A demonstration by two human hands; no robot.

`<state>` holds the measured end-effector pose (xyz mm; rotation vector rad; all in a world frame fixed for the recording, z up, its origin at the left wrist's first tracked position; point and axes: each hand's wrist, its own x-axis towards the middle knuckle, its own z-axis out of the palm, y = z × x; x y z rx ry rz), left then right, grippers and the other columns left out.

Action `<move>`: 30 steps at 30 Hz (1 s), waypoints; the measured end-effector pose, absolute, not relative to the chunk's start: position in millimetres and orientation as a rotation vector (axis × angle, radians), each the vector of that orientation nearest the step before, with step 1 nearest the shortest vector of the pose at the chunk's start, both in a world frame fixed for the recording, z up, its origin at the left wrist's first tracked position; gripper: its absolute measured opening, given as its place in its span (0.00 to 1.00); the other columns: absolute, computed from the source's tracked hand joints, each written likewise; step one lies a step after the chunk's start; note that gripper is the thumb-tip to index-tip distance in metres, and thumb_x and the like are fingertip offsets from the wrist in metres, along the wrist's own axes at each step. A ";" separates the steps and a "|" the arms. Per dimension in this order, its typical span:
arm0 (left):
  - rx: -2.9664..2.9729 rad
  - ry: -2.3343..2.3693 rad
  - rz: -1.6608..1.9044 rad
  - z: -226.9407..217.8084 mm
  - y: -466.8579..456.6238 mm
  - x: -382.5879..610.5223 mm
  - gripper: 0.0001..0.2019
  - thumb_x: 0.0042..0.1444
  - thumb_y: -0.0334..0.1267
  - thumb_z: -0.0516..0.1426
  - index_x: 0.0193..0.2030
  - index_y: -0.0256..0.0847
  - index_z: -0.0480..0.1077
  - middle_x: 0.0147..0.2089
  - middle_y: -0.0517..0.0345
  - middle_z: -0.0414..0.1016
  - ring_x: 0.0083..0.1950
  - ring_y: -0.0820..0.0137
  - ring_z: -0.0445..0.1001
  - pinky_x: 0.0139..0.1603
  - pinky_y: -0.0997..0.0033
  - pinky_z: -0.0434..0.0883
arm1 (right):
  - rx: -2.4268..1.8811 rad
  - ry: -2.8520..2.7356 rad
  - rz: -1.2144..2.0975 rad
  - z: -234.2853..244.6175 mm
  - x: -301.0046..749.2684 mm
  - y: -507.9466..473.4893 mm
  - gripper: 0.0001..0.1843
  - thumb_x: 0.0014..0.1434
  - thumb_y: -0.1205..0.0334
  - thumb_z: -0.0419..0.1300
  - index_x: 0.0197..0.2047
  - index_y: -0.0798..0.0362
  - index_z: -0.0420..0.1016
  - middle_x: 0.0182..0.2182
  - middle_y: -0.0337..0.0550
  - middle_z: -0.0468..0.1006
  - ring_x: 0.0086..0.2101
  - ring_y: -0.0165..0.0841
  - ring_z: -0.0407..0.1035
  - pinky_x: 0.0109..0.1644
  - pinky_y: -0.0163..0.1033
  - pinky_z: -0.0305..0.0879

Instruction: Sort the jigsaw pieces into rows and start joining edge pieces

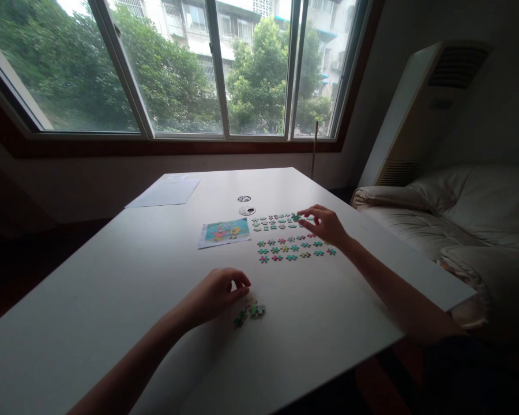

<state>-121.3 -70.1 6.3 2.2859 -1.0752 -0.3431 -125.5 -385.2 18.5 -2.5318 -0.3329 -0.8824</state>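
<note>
Rows of small puzzle pieces (294,248), mostly teal with some pink and yellow, lie on the right part of the white table (155,276). Over the upper rows, my right hand (326,225) has its thumb and forefinger at a teal puzzle piece (296,217), which appears pinched between the tips. My left hand (220,293) hovers beside a small heap of puzzle pieces (257,311) nearer to me. Its fingers are curled, with thumb and forefinger tips close together; whatever they may hold is hidden. Left of the rows lies a picture sheet (227,231) with cartoon figures.
Two round inserts, a nearer one (247,211) and a farther one (244,199), sit in the table beyond the picture. White paper (164,191) lies at the far left corner. A pale sofa (415,230) stands to the right, and a window (181,69) is behind.
</note>
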 end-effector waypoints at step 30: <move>2.261 -1.129 -0.400 0.8 -68.0 -120.2 0.11 0.53 0.42 0.51 0.36 0.41 0.72 0.30 0.57 0.72 0.29 0.71 0.68 0.28 0.75 0.63 | -2.725 0.255 -0.219 -27.6 -86.1 -483.3 0.18 0.50 0.54 0.58 0.42 0.53 0.76 0.30 0.43 0.77 0.29 0.30 0.68 0.33 0.33 0.59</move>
